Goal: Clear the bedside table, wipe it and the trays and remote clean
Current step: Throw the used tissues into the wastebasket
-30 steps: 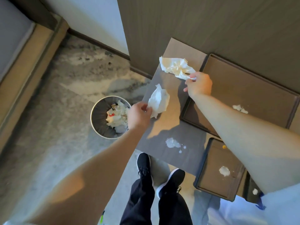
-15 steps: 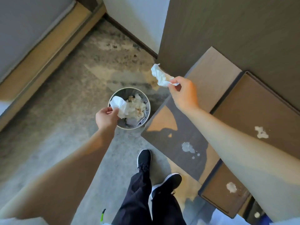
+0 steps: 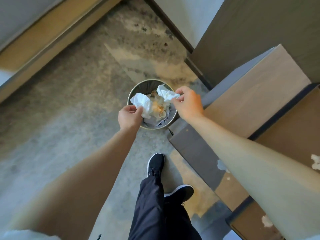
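Note:
Both hands hover over a round metal waste bin [image 3: 131,94] on the floor. My left hand [image 3: 129,116] pinches a crumpled white tissue [image 3: 141,102] above the bin's near left rim. My right hand [image 3: 187,103] pinches a second crumpled tissue [image 3: 166,94] over the bin's right side. The bin holds other crumpled paper and orange-stained waste. The brown bedside table [image 3: 245,101] is at right, with white smears [image 3: 221,165] near its front. A large dark-rimmed tray [image 3: 294,129] lies on it, also smeared white [image 3: 316,161].
A smaller tray [image 3: 249,222] with a white spot sits at the lower right. My legs and black shoes [image 3: 155,164] stand on mottled grey carpet beside the table. A wooden skirting runs along the upper left wall, and a dark panel rises behind the table.
Both hands carried their tissues off the table and leftward; the left reached the bin first, and now the right hand's tissue is over the bin too.

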